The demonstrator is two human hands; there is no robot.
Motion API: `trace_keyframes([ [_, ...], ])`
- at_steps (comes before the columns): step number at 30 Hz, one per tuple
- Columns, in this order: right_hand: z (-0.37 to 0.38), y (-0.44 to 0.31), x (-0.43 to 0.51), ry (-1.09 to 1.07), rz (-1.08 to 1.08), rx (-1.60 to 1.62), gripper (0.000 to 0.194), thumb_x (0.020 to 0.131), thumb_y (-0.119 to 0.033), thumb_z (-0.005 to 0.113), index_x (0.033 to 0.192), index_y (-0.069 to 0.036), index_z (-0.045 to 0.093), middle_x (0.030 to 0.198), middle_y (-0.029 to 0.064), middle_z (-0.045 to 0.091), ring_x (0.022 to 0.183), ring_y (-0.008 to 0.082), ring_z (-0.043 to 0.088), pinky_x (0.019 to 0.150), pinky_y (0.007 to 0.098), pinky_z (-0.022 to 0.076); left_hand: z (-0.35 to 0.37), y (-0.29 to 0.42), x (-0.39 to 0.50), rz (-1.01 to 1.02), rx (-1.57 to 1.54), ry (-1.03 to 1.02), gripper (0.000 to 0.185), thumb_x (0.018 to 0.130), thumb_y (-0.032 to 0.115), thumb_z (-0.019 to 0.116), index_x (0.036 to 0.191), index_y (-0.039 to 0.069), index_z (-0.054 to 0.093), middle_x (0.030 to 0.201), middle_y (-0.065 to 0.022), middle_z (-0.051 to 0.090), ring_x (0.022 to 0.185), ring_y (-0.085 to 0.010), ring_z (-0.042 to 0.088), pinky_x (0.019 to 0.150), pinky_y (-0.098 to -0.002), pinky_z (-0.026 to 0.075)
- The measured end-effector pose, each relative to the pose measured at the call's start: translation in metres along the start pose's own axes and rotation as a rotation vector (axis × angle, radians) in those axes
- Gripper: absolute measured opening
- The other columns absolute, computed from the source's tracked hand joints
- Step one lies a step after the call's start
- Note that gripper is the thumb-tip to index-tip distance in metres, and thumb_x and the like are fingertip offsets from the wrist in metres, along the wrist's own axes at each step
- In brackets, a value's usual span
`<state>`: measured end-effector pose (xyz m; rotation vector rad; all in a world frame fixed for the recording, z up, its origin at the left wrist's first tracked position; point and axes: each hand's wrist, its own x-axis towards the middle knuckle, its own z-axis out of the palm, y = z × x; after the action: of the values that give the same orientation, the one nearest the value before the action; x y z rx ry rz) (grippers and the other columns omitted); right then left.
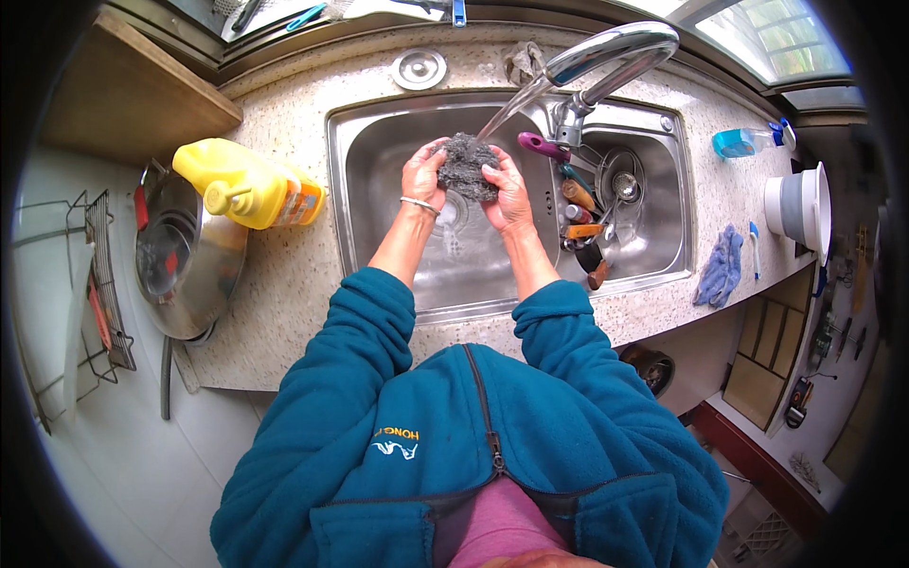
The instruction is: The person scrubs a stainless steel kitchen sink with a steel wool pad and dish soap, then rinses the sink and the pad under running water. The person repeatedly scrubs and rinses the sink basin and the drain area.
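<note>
Both hands hold a grey steel-wool scouring pad [466,167] over the left basin of a stainless steel double sink [369,234]. My left hand [424,176] grips the pad's left side, with a thin bracelet on the wrist. My right hand [508,186] has the right side, its thumb pressed on top. From the chrome faucet [611,53] a stream of water [513,106] runs down onto the pad's upper right edge. Below the pad, the basin's drain [449,213] shows partly; my hands and the pad hide some of it.
Several utensils lie in the right basin, including a metal ladle [625,186] and a purple handle [543,145]. A yellow pump bottle [248,183] and a lidded steel pot [188,255] stand left. A blue cloth [720,268] and a collapsible bucket [799,213] are right. A sink strainer [419,69] lies behind.
</note>
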<state>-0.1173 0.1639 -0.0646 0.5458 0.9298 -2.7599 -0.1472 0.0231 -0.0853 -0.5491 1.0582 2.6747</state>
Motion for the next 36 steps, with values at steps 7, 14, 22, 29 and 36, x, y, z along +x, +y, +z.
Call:
trace_keyframes([
  [7, 0.01, 0.01, 0.001, -0.144, -0.029, -0.42, 0.042, 0.086, -0.013, 0.062, 0.125, -0.002, 0.048, 0.111, 0.0073, 0.059, 0.101, 0.0152, 0.057, 0.089, 0.0292, 0.0452, -0.006, -0.004, 0.008, 0.106, 0.075, 0.141, 0.019, 0.096, 0.013, 0.047, 0.102, -0.002, 0.058, 0.094, -0.0102, 0.064, 0.08, -0.0184, 0.062, 0.076, -0.0316, 0.052],
  [14, 0.016, 0.001, 0.019, 0.125, -0.074, -0.427, 0.031, 0.086, -0.005, 0.058, 0.117, 0.0, 0.053, 0.106, 0.0079, 0.061, 0.095, 0.0138, 0.059, 0.081, 0.0266, 0.0487, 0.022, -0.005, -0.022, -0.008, 0.04, -0.008, 0.044, 0.094, 0.027, 0.057, 0.131, 0.009, 0.042, 0.107, -0.002, 0.057, 0.097, -0.0123, 0.055, 0.078, -0.0323, 0.049],
  [22, 0.061, 0.012, -0.022, 0.064, -0.865, -1.473, 0.016, 0.077, -0.022, 0.068, 0.076, -0.008, 0.06, 0.078, 0.0142, 0.054, 0.071, 0.033, 0.057, 0.062, 0.0432, 0.0462, 0.03, 0.013, -0.019, -0.154, 0.122, -0.186, 0.04, 0.089, 0.02, 0.062, 0.124, 0.006, 0.052, 0.09, 0.0017, 0.056, 0.078, -0.008, 0.054, 0.072, -0.026, 0.049],
  [29, 0.039, -0.003, 0.003, 0.173, -0.977, -1.826, 0.026, 0.085, -0.027, 0.058, 0.073, -0.004, 0.063, 0.072, 0.0168, 0.058, 0.07, 0.037, 0.058, 0.062, 0.0471, 0.0448, 0.016, -0.029, -0.021, -0.049, 0.305, 0.081, 0.025, 0.095, 0.023, 0.05, 0.086, 0.002, 0.061, 0.084, -0.0047, 0.061, 0.075, -0.0124, 0.053, 0.067, -0.0315, 0.046],
  [36, 0.023, -0.001, 0.015, 0.411, -0.662, -1.583, 0.035, 0.091, -0.028, 0.05, 0.068, -0.003, 0.058, 0.074, 0.0185, 0.062, 0.072, 0.037, 0.06, 0.058, 0.0461, 0.0445, 0.02, -0.032, -0.018, -0.375, 0.452, 0.178, 0.039, 0.094, 0.035, 0.055, 0.108, -0.001, 0.062, 0.105, -0.0103, 0.064, 0.096, -0.0191, 0.059, 0.078, -0.0345, 0.049],
])
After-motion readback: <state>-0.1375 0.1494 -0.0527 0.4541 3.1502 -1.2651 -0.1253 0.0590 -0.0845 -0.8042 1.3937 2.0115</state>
